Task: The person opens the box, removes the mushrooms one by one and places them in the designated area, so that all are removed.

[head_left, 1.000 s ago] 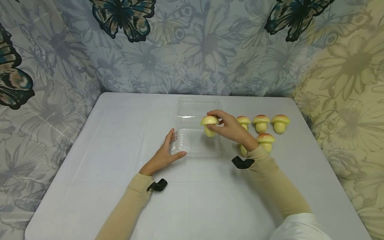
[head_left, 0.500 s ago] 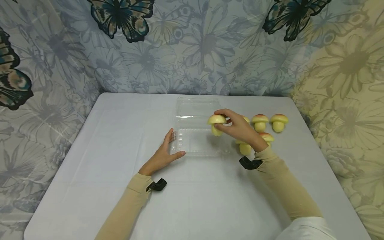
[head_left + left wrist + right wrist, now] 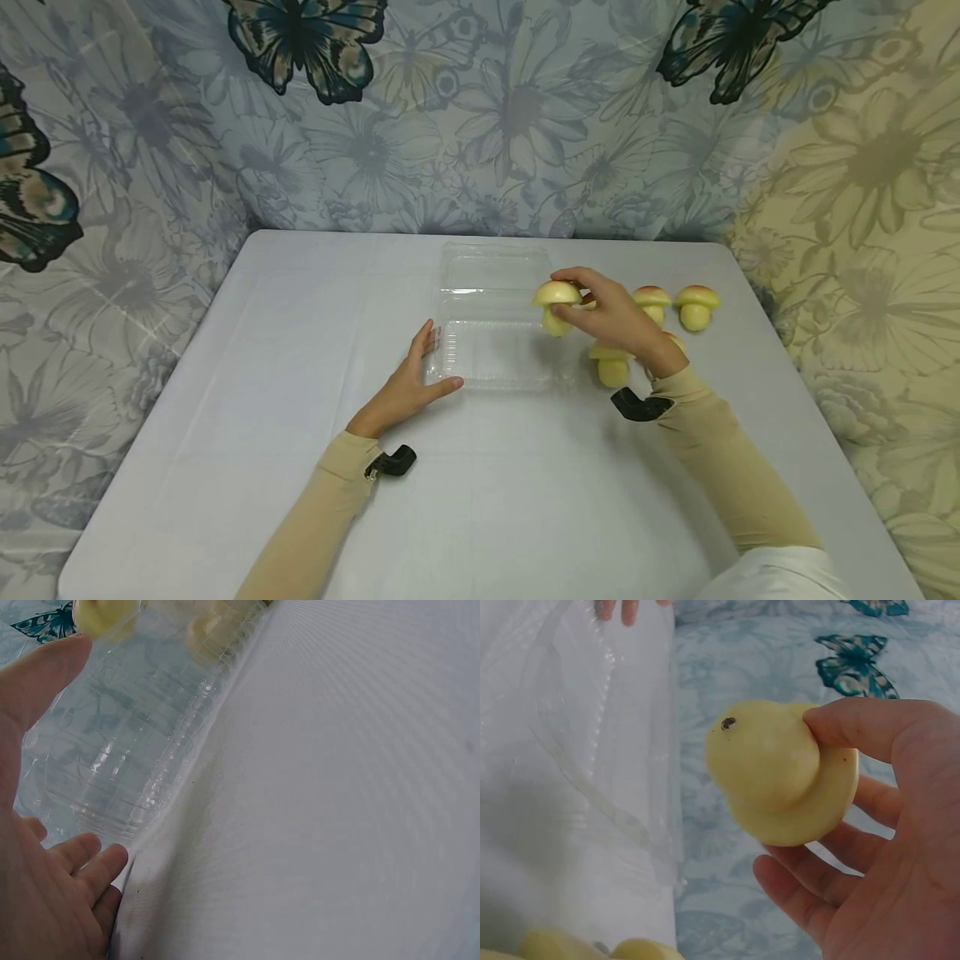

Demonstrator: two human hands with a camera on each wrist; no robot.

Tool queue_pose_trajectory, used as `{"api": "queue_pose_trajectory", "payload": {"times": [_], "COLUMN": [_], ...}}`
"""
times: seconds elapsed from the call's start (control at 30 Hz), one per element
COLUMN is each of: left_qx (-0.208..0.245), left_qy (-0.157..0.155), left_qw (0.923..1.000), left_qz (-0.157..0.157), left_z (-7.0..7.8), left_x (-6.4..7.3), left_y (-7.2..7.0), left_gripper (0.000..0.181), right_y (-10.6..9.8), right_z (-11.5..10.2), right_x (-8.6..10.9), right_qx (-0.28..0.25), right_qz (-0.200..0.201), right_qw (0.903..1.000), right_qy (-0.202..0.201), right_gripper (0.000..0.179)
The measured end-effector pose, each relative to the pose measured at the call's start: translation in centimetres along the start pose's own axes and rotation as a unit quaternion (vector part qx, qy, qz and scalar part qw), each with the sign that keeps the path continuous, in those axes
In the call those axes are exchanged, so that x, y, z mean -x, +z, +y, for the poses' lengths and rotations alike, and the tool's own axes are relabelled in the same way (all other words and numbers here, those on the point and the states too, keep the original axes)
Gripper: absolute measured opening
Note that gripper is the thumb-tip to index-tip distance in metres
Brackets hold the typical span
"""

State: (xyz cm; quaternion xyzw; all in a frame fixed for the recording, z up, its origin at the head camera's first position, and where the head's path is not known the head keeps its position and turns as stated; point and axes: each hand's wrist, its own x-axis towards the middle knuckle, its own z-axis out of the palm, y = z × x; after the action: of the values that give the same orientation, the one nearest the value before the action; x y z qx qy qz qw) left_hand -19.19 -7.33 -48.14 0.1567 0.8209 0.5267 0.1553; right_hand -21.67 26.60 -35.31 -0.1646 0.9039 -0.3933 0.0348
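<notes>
My right hand (image 3: 611,312) pinches a yellow toy mushroom (image 3: 557,295) between thumb and fingers, just above the right edge of a clear plastic container (image 3: 487,354). In the right wrist view the mushroom's rounded stem (image 3: 761,757) faces the camera, with a small dark mark on it. The container lies with its lid (image 3: 495,267) folded back, away from me. At its left side rests my left hand (image 3: 408,392), fingers extended and thumb spread along the near edge. The left wrist view shows those straight fingers (image 3: 97,874) beside the container's wall (image 3: 180,742).
More yellow mushrooms with reddish caps stand right of the container: one at the near left (image 3: 611,367), others behind at the right (image 3: 651,302) and far right (image 3: 697,308). My right hand and wrist partly cover some. A patterned wall (image 3: 495,125) borders the table's back.
My right hand has moved to the right with the mushroom, from over the container's middle right to its right edge. My left hand has stayed in place.
</notes>
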Motion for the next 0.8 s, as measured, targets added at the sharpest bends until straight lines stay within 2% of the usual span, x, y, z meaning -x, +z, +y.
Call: {"api": "queue_pose_trajectory", "payload": {"times": [0.23, 0.47, 0.8], "left_qx": [-0.001, -0.001, 0.002], "left_qy": [0.003, 0.0, 0.002], "left_qw": [1.0, 1.0, 1.0], "left_qz": [0.002, 0.002, 0.002], "left_z": [0.1, 0.1, 0.1], "left_x": [0.0, 0.1, 0.1], "left_y": [0.1, 0.0, 0.0], "left_gripper": [0.118, 0.118, 0.116], "right_y": [-1.3, -2.6, -4.5], "right_z": [0.2, 0.3, -0.1], "right_x": [0.7, 1.3, 2.1], "right_qx": [-0.004, 0.022, 0.028], "right_qz": [0.014, 0.037, 0.032], "right_qw": [0.9998, 0.999, 0.998], "right_qy": [0.014, 0.017, 0.047], "right_gripper": [0.047, 0.047, 0.05]}}
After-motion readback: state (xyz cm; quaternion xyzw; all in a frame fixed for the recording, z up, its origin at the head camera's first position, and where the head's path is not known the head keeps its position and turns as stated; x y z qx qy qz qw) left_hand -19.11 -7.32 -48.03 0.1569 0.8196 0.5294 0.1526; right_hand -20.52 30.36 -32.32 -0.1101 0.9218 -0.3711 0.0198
